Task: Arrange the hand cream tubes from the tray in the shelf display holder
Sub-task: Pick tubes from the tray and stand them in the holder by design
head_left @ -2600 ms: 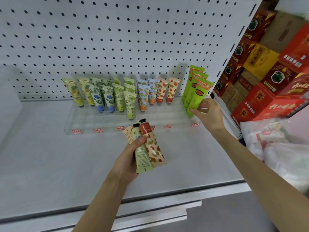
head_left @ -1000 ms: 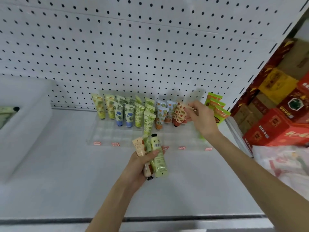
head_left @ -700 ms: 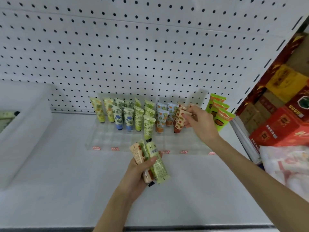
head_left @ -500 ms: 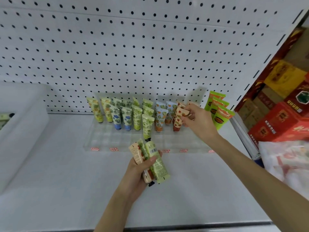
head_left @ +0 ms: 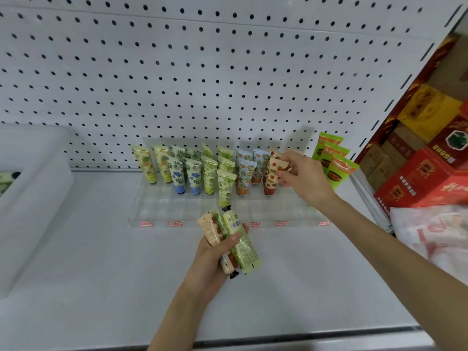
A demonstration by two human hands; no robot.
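A clear acrylic display holder (head_left: 177, 214) sits on the white shelf against the pegboard, with several hand cream tubes (head_left: 195, 173) standing cap-down in its back rows. My right hand (head_left: 304, 178) pinches the top of a peach tube with red fruit print (head_left: 272, 173), which stands in a slot right of the orange-capped tubes. My left hand (head_left: 215, 252) grips a bundle of three tubes (head_left: 235, 244) in front of the holder: a peach one, a green-patterned one and a pale green one with a barcode.
A white foam tray (head_left: 33, 198) stands at the left, a tube end showing inside. Three bright green packs (head_left: 334, 163) lean at the holder's right end. Red and yellow cartons (head_left: 430, 160) and a plastic bag (head_left: 435, 231) fill the right side.
My right hand carried the red-fruit tube from the bundle to the holder and lowered it into a slot. My left hand's bundle went from several tubes to three and stayed put.
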